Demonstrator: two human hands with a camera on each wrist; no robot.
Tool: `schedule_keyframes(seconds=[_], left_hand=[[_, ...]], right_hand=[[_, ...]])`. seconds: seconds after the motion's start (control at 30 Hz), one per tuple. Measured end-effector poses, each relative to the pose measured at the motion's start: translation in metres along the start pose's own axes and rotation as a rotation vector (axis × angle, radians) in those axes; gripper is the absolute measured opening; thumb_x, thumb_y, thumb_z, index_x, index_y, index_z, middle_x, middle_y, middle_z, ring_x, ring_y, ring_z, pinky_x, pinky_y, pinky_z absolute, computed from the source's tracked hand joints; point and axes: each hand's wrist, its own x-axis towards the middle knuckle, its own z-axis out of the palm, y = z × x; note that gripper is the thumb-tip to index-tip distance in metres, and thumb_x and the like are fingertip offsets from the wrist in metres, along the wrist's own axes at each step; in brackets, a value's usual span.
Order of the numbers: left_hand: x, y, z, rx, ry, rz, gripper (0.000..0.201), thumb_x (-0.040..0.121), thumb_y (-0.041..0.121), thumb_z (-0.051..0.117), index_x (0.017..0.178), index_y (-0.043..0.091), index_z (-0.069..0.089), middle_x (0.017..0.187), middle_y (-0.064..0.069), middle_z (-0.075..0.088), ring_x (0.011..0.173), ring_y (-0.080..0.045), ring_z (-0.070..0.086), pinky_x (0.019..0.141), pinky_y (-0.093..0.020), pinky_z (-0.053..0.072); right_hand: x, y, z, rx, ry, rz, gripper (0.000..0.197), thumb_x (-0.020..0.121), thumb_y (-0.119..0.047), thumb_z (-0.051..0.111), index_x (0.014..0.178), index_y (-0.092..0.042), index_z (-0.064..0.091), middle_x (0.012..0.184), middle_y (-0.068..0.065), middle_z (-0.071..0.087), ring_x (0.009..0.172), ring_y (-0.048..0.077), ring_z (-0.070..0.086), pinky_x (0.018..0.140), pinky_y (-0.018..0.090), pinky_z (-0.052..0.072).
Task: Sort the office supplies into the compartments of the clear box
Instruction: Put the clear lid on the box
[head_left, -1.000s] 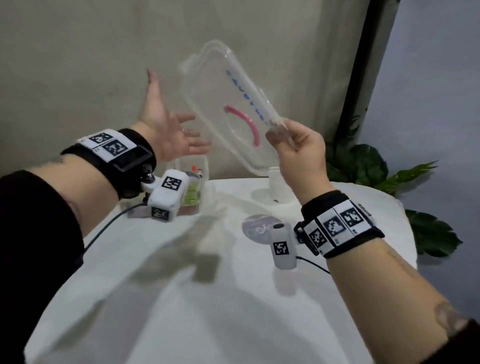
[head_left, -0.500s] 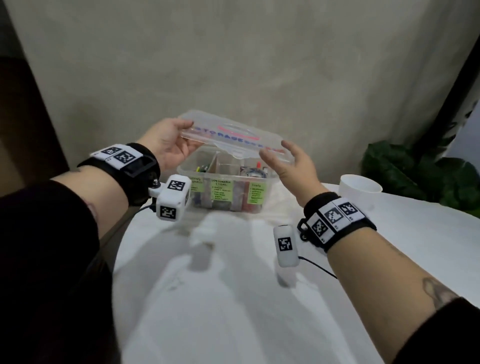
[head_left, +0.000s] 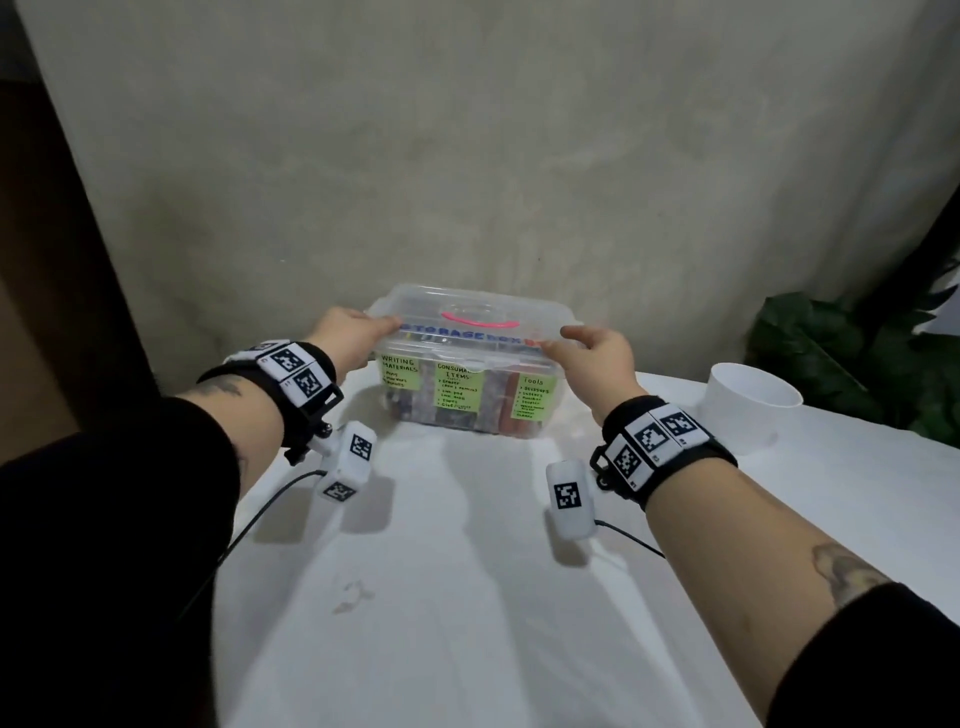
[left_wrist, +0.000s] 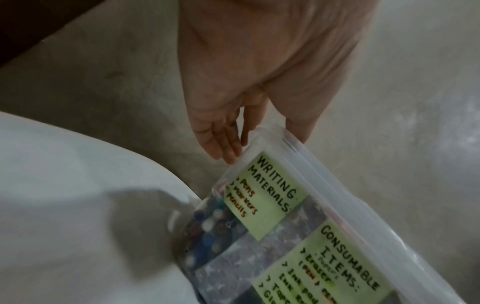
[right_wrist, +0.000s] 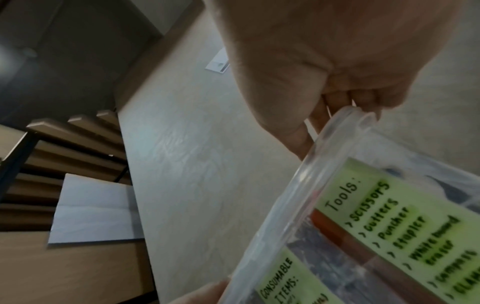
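Left hand: the left hand (head_left: 347, 336) rests on the left end of the lid; thumb on top, straight fingers (left_wrist: 223, 142) lying against the end wall just under the rim. Nearly flat, not clamped.
Box: the clear plastic storage box (head_left: 470, 387) stands on the white-covered table (head_left: 467, 597), between the two hands, at the far edge by the wall.
Lid: the clear plastic lid with a pink handle (head_left: 475, 318) sits on top of the box; whether it is pressed fully home cannot be told.
Labels: three green paper labels (head_left: 457, 391) on the near wall read Writing Materials, Consumable Items and Tools, left to right.
Contents: pens and pencils (left_wrist: 207, 224) show end-on in the compartment nearest the left fingers; the other two compartments are filled, their contents indistinct.
Handling, judged: stiff, thin-walled plastic, smooth and likely slippery; loaded, so moderately heavy. Best taken at both end rims or by the pink handle; the lid edge may flex under pressure.
Right hand: the right hand (head_left: 597, 358) grips the right corner of the lid; thumb on top, fingers (right_wrist: 337, 102) curled under the rim. Narrow, closed on the edge.
Beyond the right fingers: a white plastic cup (head_left: 748, 410), well apart; dark green leaves (head_left: 852, 358) behind it.
Stage, judged: sorting looks done; closing the lid remains.
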Motion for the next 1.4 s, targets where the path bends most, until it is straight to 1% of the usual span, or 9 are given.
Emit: schedule_keyframes(seconds=[0.13, 0.3, 0.5, 0.7, 0.83, 0.97, 1.13, 1.3, 1.4], left_hand=[[0.002, -0.004, 0.003, -0.009, 0.027, 0.017, 0.049, 0.083, 0.044, 0.072, 0.114, 0.007, 0.068, 0.095, -0.008, 0.071, 0.076, -0.021, 0.065, 0.082, -0.038, 0.057], [0.003, -0.004, 0.003, -0.111, 0.065, -0.04, 0.019, 0.097, 0.024, 0.058, 0.104, 0.007, 0.063, 0.078, -0.007, 0.061, 0.061, -0.019, 0.057, 0.06, -0.03, 0.051], [0.007, -0.007, 0.004, -0.11, 0.065, -0.02, 0.012, 0.093, 0.019, 0.061, 0.1, 0.01, 0.066, 0.092, -0.01, 0.067, 0.081, -0.022, 0.063, 0.062, -0.027, 0.05], [0.011, -0.004, 0.001, -0.144, 0.035, -0.106, 0.024, 0.092, 0.013, 0.064, 0.114, 0.004, 0.062, 0.103, -0.014, 0.067, 0.073, -0.02, 0.06, 0.058, -0.028, 0.047], [0.008, 0.008, 0.005, 0.021, -0.08, -0.13, 0.053, 0.099, 0.01, 0.045, 0.148, 0.028, 0.035, 0.126, -0.012, 0.059, 0.09, -0.022, 0.057, 0.068, -0.033, 0.046], [0.001, 0.008, 0.014, 0.293, -0.098, -0.001, 0.048, 0.103, 0.008, 0.028, 0.149, 0.019, 0.034, 0.132, -0.016, 0.055, 0.12, -0.037, 0.053, 0.091, -0.045, 0.046], [0.011, 0.001, 0.017, 0.3, -0.07, 0.06, 0.047, 0.099, -0.001, 0.028, 0.143, 0.007, 0.043, 0.129, -0.02, 0.057, 0.116, -0.038, 0.055, 0.093, -0.042, 0.046], [0.011, 0.003, 0.02, 0.434, -0.049, 0.07, 0.043, 0.098, -0.001, 0.032, 0.139, 0.001, 0.044, 0.13, -0.021, 0.056, 0.116, -0.038, 0.055, 0.099, -0.045, 0.046], [0.009, 0.017, 0.018, 0.876, 0.008, 0.163, 0.048, 0.093, 0.005, 0.044, 0.14, 0.011, 0.043, 0.14, -0.014, 0.048, 0.129, -0.035, 0.044, 0.106, -0.048, 0.038]], right_hand=[[-0.003, 0.008, 0.002, -0.009, -0.012, -0.036, 0.059, 0.085, -0.036, 0.071, 0.136, -0.01, 0.056, 0.145, 0.007, 0.051, 0.136, 0.019, 0.045, 0.114, 0.041, 0.036], [-0.003, 0.015, 0.003, -0.041, -0.007, -0.091, 0.06, 0.085, -0.039, 0.072, 0.137, -0.012, 0.057, 0.152, 0.004, 0.042, 0.141, 0.016, 0.038, 0.117, 0.038, 0.031], [-0.005, 0.017, -0.002, -0.021, -0.021, -0.065, 0.06, 0.085, -0.034, 0.074, 0.138, -0.012, 0.056, 0.155, 0.003, 0.038, 0.14, 0.018, 0.04, 0.116, 0.04, 0.032], [-0.01, 0.016, -0.004, -0.062, -0.061, -0.067, 0.062, 0.088, -0.036, 0.07, 0.142, -0.011, 0.051, 0.156, 0.002, 0.035, 0.14, 0.02, 0.038, 0.114, 0.036, 0.033], [-0.008, 0.002, -0.008, -0.174, -0.162, -0.03, 0.06, 0.095, -0.032, 0.061, 0.146, -0.008, 0.042, 0.157, 0.002, 0.031, 0.141, 0.022, 0.035, 0.109, 0.029, 0.031], [-0.011, 0.002, -0.008, -0.16, -0.26, -0.016, 0.051, 0.1, -0.028, 0.053, 0.147, -0.012, 0.04, 0.153, 0.002, 0.029, 0.139, 0.022, 0.034, 0.096, 0.024, 0.027], [-0.009, 0.006, -0.004, -0.075, -0.195, 0.021, 0.055, 0.098, -0.022, 0.058, 0.147, -0.007, 0.04, 0.139, 0.002, 0.047, 0.113, 0.012, 0.046, 0.094, 0.024, 0.034], [-0.01, 0.003, -0.003, -0.07, -0.197, 0.089, 0.067, 0.096, -0.024, 0.061, 0.152, -0.006, 0.029, 0.15, 0.001, 0.042, 0.136, 0.021, 0.043, 0.098, 0.025, 0.034], [-0.009, -0.012, -0.005, -0.356, -0.225, -0.004, 0.053, 0.098, -0.023, 0.052, 0.147, -0.006, 0.038, 0.133, 0.002, 0.044, 0.139, 0.028, 0.037, 0.105, 0.031, 0.032]])
